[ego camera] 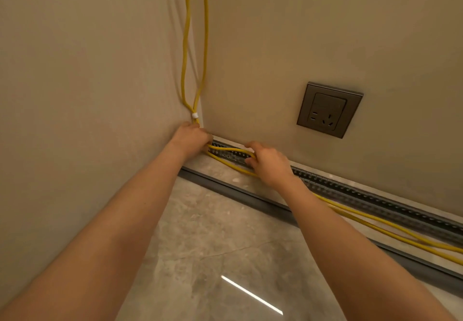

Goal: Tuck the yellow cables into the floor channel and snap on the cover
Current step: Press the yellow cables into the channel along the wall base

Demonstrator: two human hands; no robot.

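Note:
Two yellow cables (390, 228) come down the wall corner, bound by a white tie (195, 115), and run right along the floor. A perforated grey channel (363, 193) lies open at the foot of the right wall. My left hand (190, 136) grips the cables at the corner end of the channel. My right hand (269, 161) holds them a short way to the right, fingers curled round them over the channel. Between my hands one cable lies in the channel; the other bows out in front of it. The long grey cover strip (238, 193) lies on the floor, parallel to the channel.
A grey wall socket (329, 109) sits on the right wall above the channel. Beige walls meet in the corner. The floor is grey marble-like tile (213, 245) with a bright light reflection near the bottom.

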